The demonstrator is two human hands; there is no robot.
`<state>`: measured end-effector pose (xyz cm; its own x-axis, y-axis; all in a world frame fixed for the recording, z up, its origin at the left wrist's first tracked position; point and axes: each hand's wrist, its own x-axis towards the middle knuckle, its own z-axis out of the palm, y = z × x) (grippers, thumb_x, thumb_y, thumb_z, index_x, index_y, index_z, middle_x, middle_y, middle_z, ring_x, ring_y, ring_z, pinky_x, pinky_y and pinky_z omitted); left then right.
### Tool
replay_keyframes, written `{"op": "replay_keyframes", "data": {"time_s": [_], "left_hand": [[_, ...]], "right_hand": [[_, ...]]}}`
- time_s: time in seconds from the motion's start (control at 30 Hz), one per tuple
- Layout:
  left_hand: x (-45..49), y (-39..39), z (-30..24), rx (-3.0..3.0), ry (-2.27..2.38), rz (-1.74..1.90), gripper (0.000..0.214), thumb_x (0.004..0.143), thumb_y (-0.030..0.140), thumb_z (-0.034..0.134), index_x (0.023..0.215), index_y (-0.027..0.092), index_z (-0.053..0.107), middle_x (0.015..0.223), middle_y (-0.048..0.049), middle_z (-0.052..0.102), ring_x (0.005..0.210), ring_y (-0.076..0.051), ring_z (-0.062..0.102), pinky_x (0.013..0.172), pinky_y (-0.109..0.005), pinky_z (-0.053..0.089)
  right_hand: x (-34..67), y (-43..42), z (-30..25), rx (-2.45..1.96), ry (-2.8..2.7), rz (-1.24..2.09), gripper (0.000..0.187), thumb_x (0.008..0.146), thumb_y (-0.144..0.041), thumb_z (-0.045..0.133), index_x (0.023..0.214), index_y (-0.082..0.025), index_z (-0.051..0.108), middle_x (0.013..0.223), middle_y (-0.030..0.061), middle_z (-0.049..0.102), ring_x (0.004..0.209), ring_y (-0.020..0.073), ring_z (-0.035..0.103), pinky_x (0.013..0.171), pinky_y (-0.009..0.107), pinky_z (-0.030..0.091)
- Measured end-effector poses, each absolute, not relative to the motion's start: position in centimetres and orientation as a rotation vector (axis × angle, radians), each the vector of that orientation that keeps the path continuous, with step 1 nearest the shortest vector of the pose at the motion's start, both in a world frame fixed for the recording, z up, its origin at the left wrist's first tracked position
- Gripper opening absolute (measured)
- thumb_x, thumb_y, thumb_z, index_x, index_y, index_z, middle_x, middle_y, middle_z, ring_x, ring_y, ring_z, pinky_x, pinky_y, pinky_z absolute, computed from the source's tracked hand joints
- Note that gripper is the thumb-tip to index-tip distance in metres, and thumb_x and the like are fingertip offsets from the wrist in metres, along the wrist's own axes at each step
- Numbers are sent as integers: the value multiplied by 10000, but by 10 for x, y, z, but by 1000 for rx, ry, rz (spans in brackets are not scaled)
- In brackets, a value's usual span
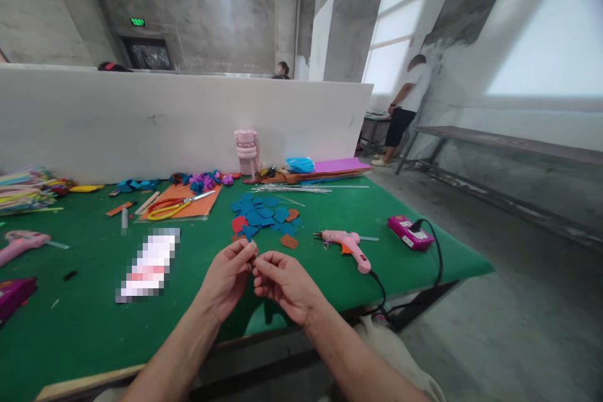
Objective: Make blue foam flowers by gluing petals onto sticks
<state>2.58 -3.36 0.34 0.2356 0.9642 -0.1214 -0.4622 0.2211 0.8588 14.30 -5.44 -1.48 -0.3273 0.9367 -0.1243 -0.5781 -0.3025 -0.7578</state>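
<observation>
My left hand [229, 275] and my right hand [286, 284] meet over the front of the green table [188, 320], fingertips together. Between the left thumb and fingers a small blue piece [249, 232] sticks up, folded or bunched, of felt or foam by its look. The right thumb and forefinger are pinched right beside it; what they grip is hidden. Just beyond the hands spreads a pile of flat blue cut pieces [266, 213], with a red round piece [239, 223] and a few brown pieces [289, 241] among them.
A pink glue gun [346, 244] lies to the right, its cord running past a purple power box [409, 232]. Scissors [176, 206] rest on orange sheets [207, 204] at the left. A pink bottle [247, 152] stands by the white partition [141, 119]. A person [407, 107] stands at the far right.
</observation>
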Motion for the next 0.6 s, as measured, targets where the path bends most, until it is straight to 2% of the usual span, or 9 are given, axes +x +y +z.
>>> {"op": "replay_keyframes", "data": {"time_s": [0.13,0.43,0.5,0.6], "left_hand": [[21,-29,2,823,761,1192,181,640,251,669,630,122,543,625,18,519,566,-72,479,536,-191,403],[20,-30,1,820,742,1159,178,637,265,675,662,128,564,638,20,516,551,-65,459,536,-186,377],[19,-30,2,849,750,1154,206,633,311,672,671,129,584,649,12,522,552,-70,458,540,-193,380],[17,-28,3,911,747,1139,335,620,415,655,800,134,632,723,-22,555,633,-104,494,580,-208,397]], "right_hand": [[141,-55,-14,-843,-885,1659,291,602,-351,702,713,-114,573,565,-16,574,442,53,518,460,176,457],[140,-55,-18,-741,-817,1794,306,578,-343,722,707,-118,559,576,-18,573,449,47,521,473,169,453],[141,-55,-17,-729,-799,1806,291,588,-331,720,711,-118,565,579,-18,574,457,45,521,468,159,449],[143,-53,-17,-705,-739,1820,281,591,-318,722,729,-120,579,591,-21,576,475,39,523,469,145,445]]}}
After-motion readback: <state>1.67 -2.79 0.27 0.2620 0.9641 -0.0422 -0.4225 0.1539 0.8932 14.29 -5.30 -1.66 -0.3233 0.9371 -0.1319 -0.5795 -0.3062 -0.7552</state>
